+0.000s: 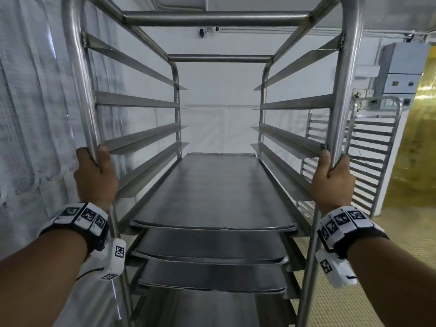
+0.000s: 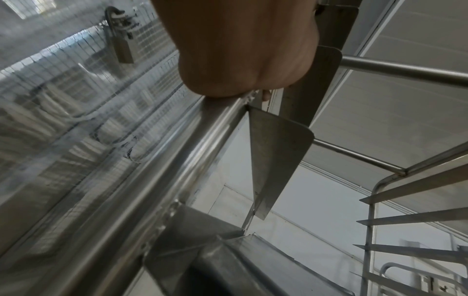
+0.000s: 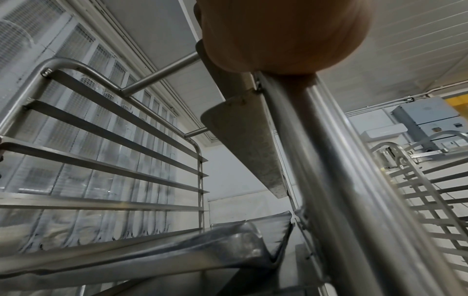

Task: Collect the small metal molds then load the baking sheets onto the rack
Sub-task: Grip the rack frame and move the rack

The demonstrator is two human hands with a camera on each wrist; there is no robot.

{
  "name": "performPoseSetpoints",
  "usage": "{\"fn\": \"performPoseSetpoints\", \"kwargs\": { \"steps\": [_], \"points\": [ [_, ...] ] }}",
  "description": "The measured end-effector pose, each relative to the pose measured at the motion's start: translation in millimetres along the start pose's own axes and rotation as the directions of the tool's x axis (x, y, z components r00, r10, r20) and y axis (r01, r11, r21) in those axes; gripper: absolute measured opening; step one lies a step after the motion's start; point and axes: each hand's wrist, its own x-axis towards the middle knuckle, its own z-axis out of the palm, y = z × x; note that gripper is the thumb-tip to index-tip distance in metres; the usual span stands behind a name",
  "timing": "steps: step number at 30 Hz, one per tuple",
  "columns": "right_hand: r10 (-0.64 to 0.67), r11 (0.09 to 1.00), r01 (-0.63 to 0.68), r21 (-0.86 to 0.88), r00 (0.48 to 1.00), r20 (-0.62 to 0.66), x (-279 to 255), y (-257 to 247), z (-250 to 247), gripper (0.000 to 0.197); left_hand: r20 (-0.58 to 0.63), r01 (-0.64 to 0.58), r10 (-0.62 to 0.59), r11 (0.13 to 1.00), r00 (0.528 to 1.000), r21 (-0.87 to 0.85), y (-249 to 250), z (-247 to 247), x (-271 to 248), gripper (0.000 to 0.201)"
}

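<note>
Lower corners of the head view: both forearms reach up and forward. Left hand [image 1: 95,178] wraps the rack [image 1: 219,18]'s left front post, thumb up; right hand [image 1: 332,182] wraps the right front post the same way. Centre, further in: baking sheets [image 1: 212,192] stacked on the runners, upper runners bare. Far right: second rack [image 1: 375,147] against the wall.
</note>
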Motion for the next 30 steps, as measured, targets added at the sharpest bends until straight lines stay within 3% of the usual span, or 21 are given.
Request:
{"fn": "performPoseSetpoints", "kwargs": {
  "steps": [7,16,23,30],
  "points": [
    [0.032,0.999,-0.034,0.04,0.998,0.045,50.5,37.1,41.3,0.05,-0.03,-0.025,0.024,1.0,0.999,-0.015,-8.7,67.6,4.1,0.049],
    [0.073,0.997,-0.074,0.015,0.995,0.071,111.8,79.7,88.2,0.052,-0.043,-0.014,0.014,1.0,0.999,0.009,-7.4,146.9,2.7,0.054],
    [0.085,0.994,-0.092,0.059,0.991,0.102,155.8,116.6,141.3,0.054,-0.083,-0.026,0.029,0.999,0.996,0.038,-11.1,205.1,8.0,0.047],
    [0.04,0.992,-0.052,0.118,0.994,0.098,176.3,133.8,187.9,0.056,-0.11,-0.042,0.048,0.997,0.993,0.06,-30.9,248.0,31.7,0.051]
  ]
}}
